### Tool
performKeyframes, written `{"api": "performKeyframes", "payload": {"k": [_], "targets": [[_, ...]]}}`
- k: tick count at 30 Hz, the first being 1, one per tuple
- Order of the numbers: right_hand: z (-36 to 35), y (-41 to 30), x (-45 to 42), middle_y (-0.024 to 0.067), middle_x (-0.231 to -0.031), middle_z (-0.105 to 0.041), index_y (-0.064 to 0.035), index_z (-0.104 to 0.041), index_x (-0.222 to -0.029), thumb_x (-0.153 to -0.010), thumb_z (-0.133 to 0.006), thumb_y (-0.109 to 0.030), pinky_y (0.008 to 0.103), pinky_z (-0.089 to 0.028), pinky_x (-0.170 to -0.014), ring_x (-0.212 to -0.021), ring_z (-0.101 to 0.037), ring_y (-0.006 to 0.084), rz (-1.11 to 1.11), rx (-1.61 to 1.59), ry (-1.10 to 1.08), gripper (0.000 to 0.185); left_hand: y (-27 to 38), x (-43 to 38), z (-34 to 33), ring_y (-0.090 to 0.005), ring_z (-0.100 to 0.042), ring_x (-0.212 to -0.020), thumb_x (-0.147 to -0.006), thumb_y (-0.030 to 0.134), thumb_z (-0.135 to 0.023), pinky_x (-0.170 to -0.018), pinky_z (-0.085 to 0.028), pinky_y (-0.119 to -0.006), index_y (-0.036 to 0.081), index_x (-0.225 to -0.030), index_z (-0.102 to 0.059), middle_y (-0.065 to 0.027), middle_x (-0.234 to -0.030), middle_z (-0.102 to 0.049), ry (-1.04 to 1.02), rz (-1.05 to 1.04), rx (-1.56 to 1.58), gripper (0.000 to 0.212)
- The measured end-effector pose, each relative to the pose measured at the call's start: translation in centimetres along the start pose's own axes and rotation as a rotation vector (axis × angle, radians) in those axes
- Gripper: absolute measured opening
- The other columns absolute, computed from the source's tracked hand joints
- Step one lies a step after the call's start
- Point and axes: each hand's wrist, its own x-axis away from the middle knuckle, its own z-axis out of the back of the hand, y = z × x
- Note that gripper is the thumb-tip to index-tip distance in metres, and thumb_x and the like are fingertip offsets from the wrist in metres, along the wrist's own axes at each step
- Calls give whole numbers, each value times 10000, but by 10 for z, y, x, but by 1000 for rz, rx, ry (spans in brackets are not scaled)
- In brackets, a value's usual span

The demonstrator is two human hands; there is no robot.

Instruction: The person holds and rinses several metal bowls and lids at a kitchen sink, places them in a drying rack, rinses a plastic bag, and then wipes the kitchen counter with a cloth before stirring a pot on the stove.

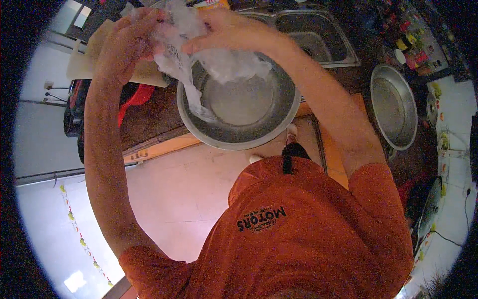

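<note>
A crumpled translucent plastic bag [181,22] is bunched between my two hands at the top of the view. My left hand [136,43] grips one side of it, fingers partly lost in the folds. On the other side, my right hand [216,31] holds the bag with the thumb pointing left. Its loose parts droop over a wide round metal basin [239,140], and one strip hangs down inside the left wall. The bare grey bottom shows in the basin's middle. Whether the bag contains anything cannot be made out.
A steel sink [317,37] lies behind the basin. A second metal basin [394,108] stands at right, near colourful small items [410,48]. At left are a cream-coloured board-like object [149,73], a red curved object [140,99] and a black appliance [76,104]. The dark countertop [157,117] ends above orange cabinetry.
</note>
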Motion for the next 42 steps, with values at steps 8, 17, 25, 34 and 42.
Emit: {"api": "performKeyframes", "payload": {"k": [8,17,25,34,42], "targets": [[-14,36,-20,104,-680,-631,18,-669,-863,-771,-682,-359,338,-468,-578,-606,-582,188,64,119,-5,389,33,14,-11,-100,-620,-668,-917,376,-544,-513,-487,-219,76,-1032,-627,-26,-818,-640,176,120,-126,332],[26,22,-12,29,-636,-434,13,-499,-767,-889,-607,-201,348,-373,-532,-590,-444,153,-50,139,-16,268,14,29,12,-104,-623,-648,-905,367,-571,-514,-470,-230,58,-1003,-622,-36,-756,-651,150,332,-116,328],[47,3,-9,33,-643,-412,14,-458,-684,-844,-640,-163,329,-358,-530,-612,-427,132,-149,67,70,299,4,45,14,-69,-574,-645,-907,276,-581,-535,-422,-208,73,-997,-620,5,-781,-634,236,272,-123,225],[53,-2,-5,20,-585,-409,14,-487,-705,-830,-625,-133,323,-356,-493,-552,-421,113,-106,55,144,237,-37,66,6,-61,-523,-616,-924,148,-530,-515,-386,-187,43,-1029,-607,11,-755,-569,497,198,343,167],[50,-1,-14,-3,-571,-417,11,-521,-710,-864,-597,-168,318,-343,-470,-521,-417,114,-179,153,145,248,-47,72,-14,-51,-486,-587,-911,147,-546,-495,-384,-173,14,-997,-597,9,-751,-558,676,269,520,166]]}}
